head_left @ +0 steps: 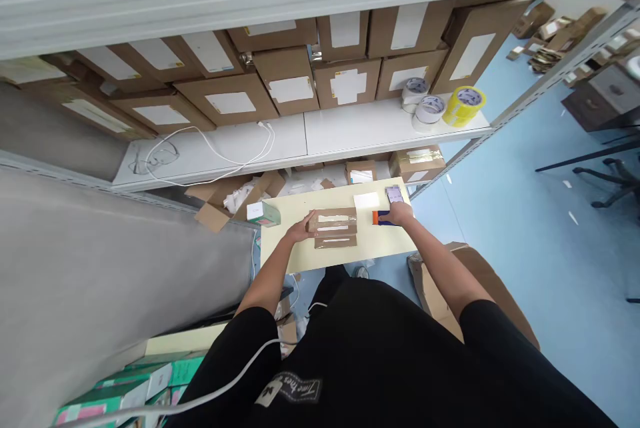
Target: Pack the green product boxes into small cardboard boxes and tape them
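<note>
A small brown cardboard box with shiny tape and white strips lies on the pale yellow tabletop, one flap towards me. My left hand grips its left end, thumb and fingers against the cardboard. Right of the box, my right hand is closed around a dark blue tool with an orange end; its exact kind is too small to tell. Just beyond that hand is a grey-purple printed pad or stack. Beside this lies a white label or paper.
A green and white box stands at the table's left edge. Behind, a shelf bears labelled cartons, a white cable and tape rolls. An open carton sits below it; a large cardboard box stands at right.
</note>
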The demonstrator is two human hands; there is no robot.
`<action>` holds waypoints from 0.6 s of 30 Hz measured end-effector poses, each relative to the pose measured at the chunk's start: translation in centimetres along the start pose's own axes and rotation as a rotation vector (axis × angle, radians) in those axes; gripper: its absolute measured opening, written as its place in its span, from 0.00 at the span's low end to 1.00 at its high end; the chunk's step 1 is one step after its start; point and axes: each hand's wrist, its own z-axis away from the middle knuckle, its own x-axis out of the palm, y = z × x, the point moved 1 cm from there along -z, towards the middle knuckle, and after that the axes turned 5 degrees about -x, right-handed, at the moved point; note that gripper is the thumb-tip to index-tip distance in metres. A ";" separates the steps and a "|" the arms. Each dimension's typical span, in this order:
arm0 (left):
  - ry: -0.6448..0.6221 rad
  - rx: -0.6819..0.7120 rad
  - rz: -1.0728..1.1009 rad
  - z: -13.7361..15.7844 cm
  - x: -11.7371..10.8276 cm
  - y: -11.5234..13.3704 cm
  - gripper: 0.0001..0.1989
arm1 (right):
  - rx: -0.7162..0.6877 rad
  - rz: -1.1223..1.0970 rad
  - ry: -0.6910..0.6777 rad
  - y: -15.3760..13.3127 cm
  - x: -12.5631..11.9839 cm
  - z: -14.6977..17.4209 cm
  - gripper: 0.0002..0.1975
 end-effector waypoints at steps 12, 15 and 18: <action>0.040 -0.141 -0.167 -0.9 0.6 0.6 0.53 | 0.032 -0.140 -0.093 -10.7 8.1 1.0 0.15; 0.025 -0.144 -0.153 -0.8 0.7 0.7 0.54 | 0.117 -0.162 -0.071 -8.3 9.6 2.1 0.22; 0.022 -0.136 -0.126 -0.7 0.7 0.9 0.55 | 0.209 -0.198 -0.007 -4.7 10.6 3.1 0.24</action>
